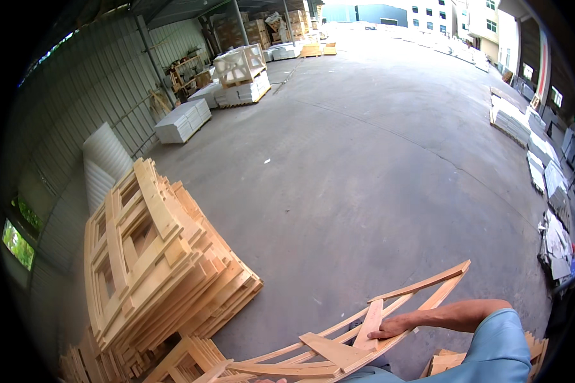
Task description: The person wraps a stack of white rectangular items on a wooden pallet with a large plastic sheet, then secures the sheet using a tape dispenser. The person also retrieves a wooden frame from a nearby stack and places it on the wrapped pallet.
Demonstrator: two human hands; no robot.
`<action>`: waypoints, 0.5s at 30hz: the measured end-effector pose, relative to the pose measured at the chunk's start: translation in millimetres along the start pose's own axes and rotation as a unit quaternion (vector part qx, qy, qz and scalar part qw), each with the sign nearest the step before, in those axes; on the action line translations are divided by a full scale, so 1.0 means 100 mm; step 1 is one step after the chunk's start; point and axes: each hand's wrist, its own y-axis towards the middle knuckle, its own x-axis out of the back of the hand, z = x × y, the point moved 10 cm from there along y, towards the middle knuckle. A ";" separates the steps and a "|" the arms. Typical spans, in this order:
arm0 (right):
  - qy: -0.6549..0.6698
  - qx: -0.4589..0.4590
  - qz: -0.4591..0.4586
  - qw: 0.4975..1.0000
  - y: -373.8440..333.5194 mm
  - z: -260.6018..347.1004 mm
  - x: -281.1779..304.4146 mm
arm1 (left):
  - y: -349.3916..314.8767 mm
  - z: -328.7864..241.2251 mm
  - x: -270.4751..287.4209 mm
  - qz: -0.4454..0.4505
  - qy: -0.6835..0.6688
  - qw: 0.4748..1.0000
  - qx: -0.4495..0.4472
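Note:
A slatted frame of pale wood (329, 350) slants across the lower part of the view in front of me, its far right end raised. My right hand (391, 326) is closed round one side rail, beside a wide cross slat, with the thumb and fingers pressed to the wood. Only a sliver of my left hand (272, 381) shows at the bottom edge, close under the frame's near end; its grip is hidden. A tall stack of similar wooden frames (150, 239) stands to the left, its layers unevenly lined up.
More wooden frames (188, 359) lie low beside the stack, and wooden pieces (446, 361) lie behind my right arm. White foam rolls (102, 169) lean by the corrugated wall. Pale slab stacks (184, 121) stand farther off; others (511, 121) line the right side. Grey concrete floor (338, 191) spreads between.

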 end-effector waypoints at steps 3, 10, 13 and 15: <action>0.018 -0.055 -0.011 0.998 -0.18 -0.64 0.47 | 0.81 -0.55 0.04 0.009 0.051 0.995 -0.082; 0.070 -0.174 -0.091 0.978 -0.73 -2.28 1.13 | 2.37 -2.06 0.00 0.096 0.122 0.979 -0.136; 0.109 -0.207 -0.149 0.961 -1.08 -2.68 1.26 | 2.97 -2.54 -0.13 0.116 0.148 0.969 -0.160; 0.109 -0.268 -0.131 0.948 -1.12 -3.24 1.14 | 3.19 -2.95 -0.14 0.142 0.169 0.959 -0.176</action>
